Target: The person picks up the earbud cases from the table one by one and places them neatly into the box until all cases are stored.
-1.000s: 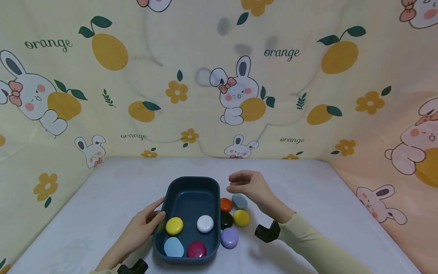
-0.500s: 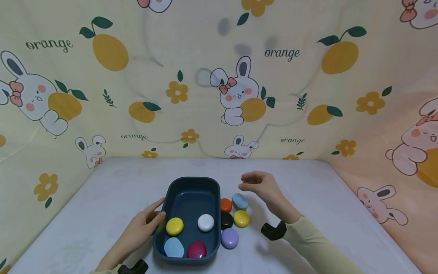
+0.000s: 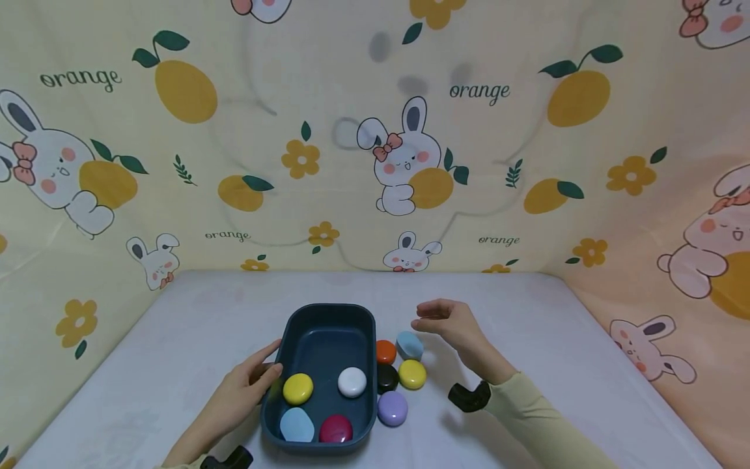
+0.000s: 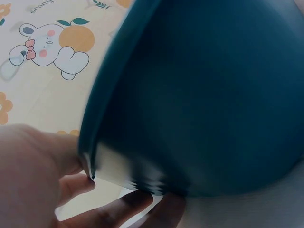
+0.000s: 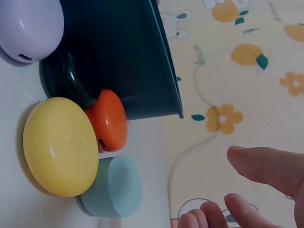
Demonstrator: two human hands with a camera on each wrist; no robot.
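A dark blue rectangular container (image 3: 328,446) stands on the table in the head view. My left hand (image 3: 237,394) touches its left outer side; the fingers also show against the wall (image 4: 137,118) in the left wrist view. Inside lie a yellow disc (image 3: 297,389), a white disc (image 3: 352,382), a light blue piece (image 3: 297,425) and a dark red disc (image 3: 336,428). My right hand (image 3: 454,326) hovers with nothing between its loosely bent fingers. Nearest below it is another light blue piece (image 3: 409,346), thick and flat-faced (image 5: 124,185) in the right wrist view.
Beside the container's right wall lie an orange disc (image 3: 385,352), a black disc (image 3: 387,378), a second yellow disc (image 3: 413,374) and a lavender disc (image 3: 392,408). A patterned cloth (image 3: 328,78) rises behind the white tabletop (image 3: 222,299).
My right hand first moves right, away from the container, then lowers slightly. The left hand stays at the container, and the pieces keep their places.
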